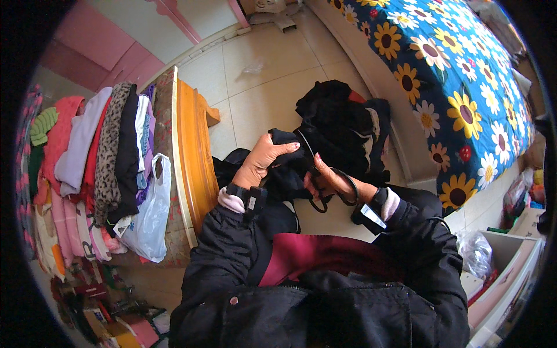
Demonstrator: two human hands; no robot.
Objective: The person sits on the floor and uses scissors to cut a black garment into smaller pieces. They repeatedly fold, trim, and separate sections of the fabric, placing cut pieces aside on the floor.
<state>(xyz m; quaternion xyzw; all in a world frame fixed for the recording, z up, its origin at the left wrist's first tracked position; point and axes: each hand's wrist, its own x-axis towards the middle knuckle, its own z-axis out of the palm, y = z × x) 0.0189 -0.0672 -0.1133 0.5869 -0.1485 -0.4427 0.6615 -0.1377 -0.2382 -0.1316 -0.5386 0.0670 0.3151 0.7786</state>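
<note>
My left hand (263,157) grips a bunched part of a black cloth garment (285,158), thumb on top. To its right, my right hand (333,180) has a thin black cord or strap (353,191) looped about its fingers; part of the strap rises towards the garment and catches the light. The right hand's lower fingers are in shadow. Beyond both hands a heap of black clothes (333,117) with a red patch and pale trim lies on the tiled floor. More dark cloth hangs below my left hand, over or beside my legs.
At left, folded clothes (114,148) and a pale plastic bag (150,213) lie on a table with an orange wooden edge (191,152). A bed with a sunflower-print cover (461,87) stands at right. An open drawer or box (507,261) holds clear plastic at lower right.
</note>
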